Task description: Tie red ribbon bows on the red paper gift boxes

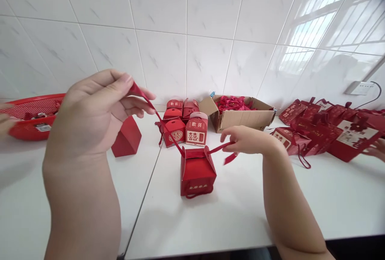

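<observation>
Left hand [105,99] and nearer right hand [245,140] pinch red fabric ribbon [221,147]; red cardboard box [198,172] sits between, toward white surface [240,216]'s front edge.

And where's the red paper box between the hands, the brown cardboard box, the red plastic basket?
Red paper box [197,170]: head view, sloping front panel.
Brown cardboard box [245,121]: head view, front wall.
Red plastic basket [25,130]: head view, front wall.

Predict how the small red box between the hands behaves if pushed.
The small red box would probably slide, not roll, given flat faces. It looks like thin card: likely light, easily dented. The ribbon at its top, running to left hand and right hand, would likely restrain it.
</observation>
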Available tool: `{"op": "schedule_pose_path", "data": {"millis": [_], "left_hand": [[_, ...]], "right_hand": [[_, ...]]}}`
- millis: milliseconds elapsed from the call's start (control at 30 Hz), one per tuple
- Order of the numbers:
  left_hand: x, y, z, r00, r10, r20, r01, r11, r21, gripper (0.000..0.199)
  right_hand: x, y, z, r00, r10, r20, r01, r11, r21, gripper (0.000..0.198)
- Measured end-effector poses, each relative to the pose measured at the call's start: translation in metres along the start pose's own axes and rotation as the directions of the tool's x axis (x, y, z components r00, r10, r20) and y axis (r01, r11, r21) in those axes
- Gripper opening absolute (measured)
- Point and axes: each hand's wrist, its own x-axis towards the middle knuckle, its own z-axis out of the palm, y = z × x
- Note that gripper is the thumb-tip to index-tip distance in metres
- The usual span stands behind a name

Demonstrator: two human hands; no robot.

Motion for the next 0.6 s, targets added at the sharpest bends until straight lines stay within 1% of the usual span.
{"op": "schedule_pose_path", "data": {"millis": [100, 167, 200, 267, 333, 400, 467, 533, 600], "left_hand": [[-0.002, 0.001, 0.002, 0.999, 0.004, -0.043, -0.007, 0.998, -0.057, 0.018], [-0.002, 0.000, 0.003, 0.998, -0.023, -0.051, 0.017, 0.992, -0.124, 0.018], [-0.002, 0.000, 0.003, 0.997, -0.057, -0.052, 0.048, 0.985, -0.166, 0.018], [-0.002, -0.001, 0.003, 0.990, -0.126, -0.056, 0.109, 0.962, -0.251, 0.019], [-0.001, -0.002, 0.004, 0.989, -0.133, -0.058, 0.111, 0.951, -0.289, 0.018], [0.000, -0.003, 0.006, 0.998, -0.060, -0.035, 0.050, 0.966, -0.252, 0.013], [0.000, -0.005, 0.008, 1.000, 0.017, 0.014, -0.014, 0.981, -0.191, 0.013], [0.000, -0.006, 0.009, 0.997, 0.023, 0.070, -0.012, 0.987, -0.162, 0.013], [-0.001, -0.007, 0.011, 0.993, -0.022, 0.119, 0.040, 0.988, -0.151, 0.007]], "right_hand": [[-0.018, 0.001, -0.011, 0.994, -0.075, -0.075, 0.083, 0.990, 0.110, 0.034], [-0.026, 0.001, -0.016, 0.981, -0.147, -0.125, 0.173, 0.958, 0.231, 0.034], [-0.029, 0.001, -0.017, 0.970, -0.184, -0.161, 0.225, 0.928, 0.297, 0.032], [-0.029, 0.000, -0.018, 0.937, -0.249, -0.244, 0.334, 0.841, 0.425, 0.024], [-0.026, 0.000, -0.017, 0.906, -0.293, -0.306, 0.418, 0.733, 0.536, 0.019], [-0.021, 0.002, -0.015, 0.883, -0.329, -0.335, 0.470, 0.627, 0.622, 0.016], [-0.016, 0.005, -0.013, 0.863, -0.366, -0.348, 0.502, 0.546, 0.671, 0.018], [-0.012, 0.008, -0.012, 0.846, -0.395, -0.358, 0.525, 0.498, 0.690, 0.023], [-0.010, 0.009, -0.010, 0.837, -0.408, -0.364, 0.534, 0.470, 0.703, 0.022]]}}
